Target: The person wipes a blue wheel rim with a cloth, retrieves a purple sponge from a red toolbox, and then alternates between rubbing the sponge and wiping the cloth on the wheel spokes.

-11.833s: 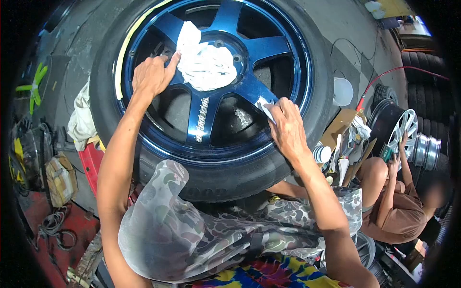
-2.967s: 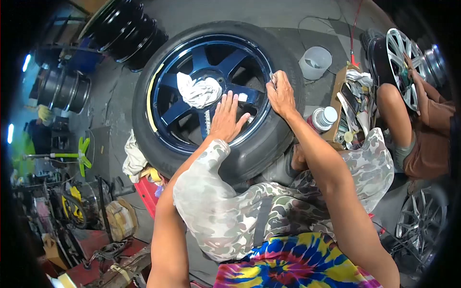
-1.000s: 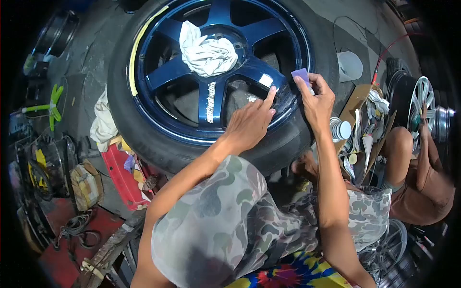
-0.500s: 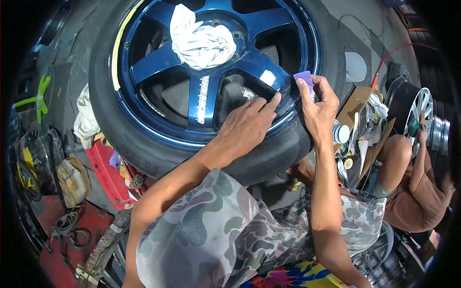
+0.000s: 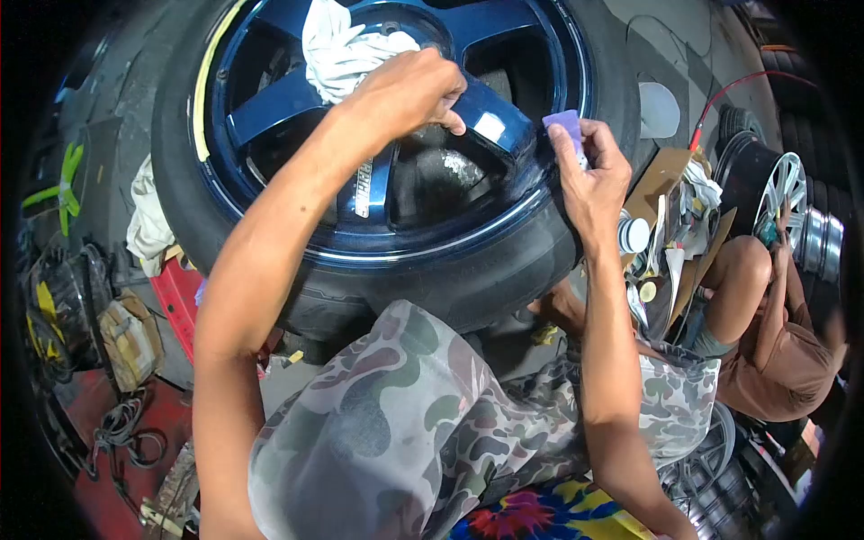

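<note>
A deep-blue spoked wheel rim (image 5: 288, 106) sits in a black tyre (image 5: 396, 292) in front of me. A crumpled white cloth (image 5: 337, 67) lies over its hub. My left hand (image 5: 414, 94) is above the hub, at the right edge of this cloth. Its fingers bend loosely downward, the thumb stands apart, and nothing shows in them; the fingertips are partly hidden. Between thumb and fingers, my right hand (image 5: 594, 171) pinches a small purple piece of what looks like sandpaper (image 5: 562, 121) beside the rim's right edge. A dull, scuffed patch marks the rim there.
Yellow tape (image 5: 210, 85) runs along the rim's left edge. A white-capped container (image 5: 634, 236) and a cardboard box (image 5: 661, 180) of papers stand at right. Another person (image 5: 774, 342) crouches beyond, near a silver wheel (image 5: 787, 184). A red panel (image 5: 171, 301) is at left.
My left hand has lifted off the lower right of the rim and moved up and left to the cloth. My right hand keeps the purple piece. The view has shifted slightly.
</note>
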Available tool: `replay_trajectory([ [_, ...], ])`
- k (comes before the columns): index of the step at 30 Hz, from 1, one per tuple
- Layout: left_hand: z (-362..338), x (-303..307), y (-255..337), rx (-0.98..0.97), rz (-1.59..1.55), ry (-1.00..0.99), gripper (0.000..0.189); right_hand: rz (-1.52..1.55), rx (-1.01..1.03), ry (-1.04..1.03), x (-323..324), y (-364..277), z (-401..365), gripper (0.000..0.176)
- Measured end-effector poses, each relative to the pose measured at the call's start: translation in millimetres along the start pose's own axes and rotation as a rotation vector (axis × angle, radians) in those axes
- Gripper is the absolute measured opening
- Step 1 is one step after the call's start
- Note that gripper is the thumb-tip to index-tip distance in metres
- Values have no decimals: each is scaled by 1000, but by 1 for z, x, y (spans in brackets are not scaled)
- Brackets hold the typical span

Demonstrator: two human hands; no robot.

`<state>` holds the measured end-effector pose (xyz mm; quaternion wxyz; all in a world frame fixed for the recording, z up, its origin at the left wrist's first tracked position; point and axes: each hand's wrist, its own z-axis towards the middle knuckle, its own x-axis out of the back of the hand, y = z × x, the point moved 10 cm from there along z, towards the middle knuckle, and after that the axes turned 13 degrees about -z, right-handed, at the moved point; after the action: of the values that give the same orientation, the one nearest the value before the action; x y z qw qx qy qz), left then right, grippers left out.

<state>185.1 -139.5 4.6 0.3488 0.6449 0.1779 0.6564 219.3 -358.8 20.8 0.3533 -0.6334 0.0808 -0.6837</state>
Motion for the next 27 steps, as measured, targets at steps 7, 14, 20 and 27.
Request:
replay_trajectory([
  [7, 7, -27, 72, -521, -41, 59, 32, 526, -164, 169, 11, 31, 1, 18],
  [14, 5, -29, 7, -49, -353, 123, 47, 503, -167, 116, 8, 29, -1, 22],
  [20, -29, 0, -12, -81, -202, 494, 28, 211, -147, -73, -6, 8, -2, 20],
  [27, -26, -7, -33, 143, -382, 316, 39, 104, -90, -315, -48, -39, 10, 28],
])
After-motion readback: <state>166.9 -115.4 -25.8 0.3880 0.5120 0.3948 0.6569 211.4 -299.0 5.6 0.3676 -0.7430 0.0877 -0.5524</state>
